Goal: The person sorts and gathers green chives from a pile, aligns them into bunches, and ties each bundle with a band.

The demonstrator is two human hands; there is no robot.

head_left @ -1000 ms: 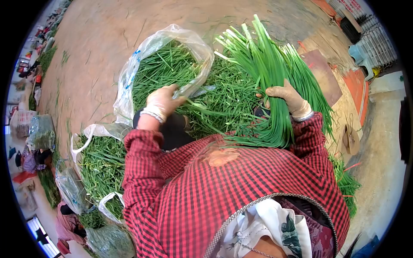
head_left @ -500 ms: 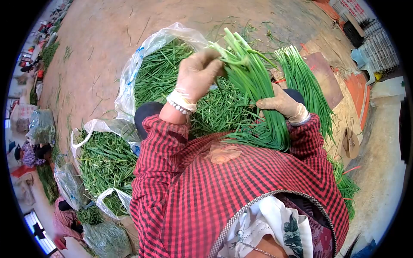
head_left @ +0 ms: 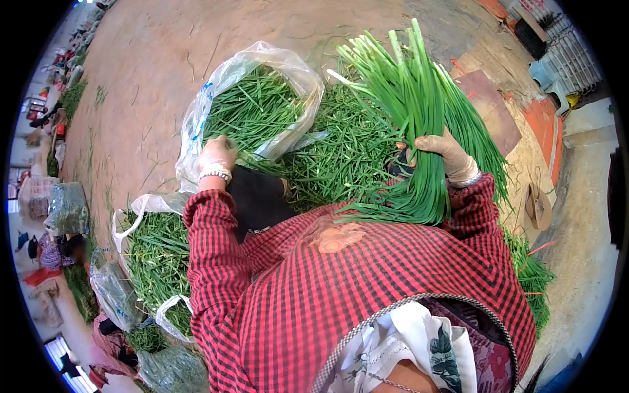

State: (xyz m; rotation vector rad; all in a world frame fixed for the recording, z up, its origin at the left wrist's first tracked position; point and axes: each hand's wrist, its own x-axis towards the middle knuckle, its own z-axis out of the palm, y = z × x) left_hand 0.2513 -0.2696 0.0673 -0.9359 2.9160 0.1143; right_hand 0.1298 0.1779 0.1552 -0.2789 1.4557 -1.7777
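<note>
My right hand (head_left: 447, 156), in a thin pale glove, is closed around a thick bunch of long green stalks (head_left: 419, 98). Their white ends point up and away, and their tips droop toward my lap. My left hand (head_left: 217, 158), gloved with a beaded bracelet at the wrist, is beside the near left rim of a clear plastic bag (head_left: 190, 141) filled with greens (head_left: 252, 108). Its fingers are curled together; whether anything is between them is too small to tell. Loose greens (head_left: 341, 144) lie between the bag and the bunch.
A second bunch (head_left: 468, 118) lies right of the held one, on boards. Another white-handled bag (head_left: 157, 255) of greens stands at the left. More bundles (head_left: 532, 281) lie at the lower right, near a hat (head_left: 538, 207). Other people (head_left: 108, 344) and wrapped bags (head_left: 67, 208) are far left.
My left hand went from the bag to the white ends of the bunch, then back left to the bag's near side. My right hand kept its hold while the bunch tilted more upright.
</note>
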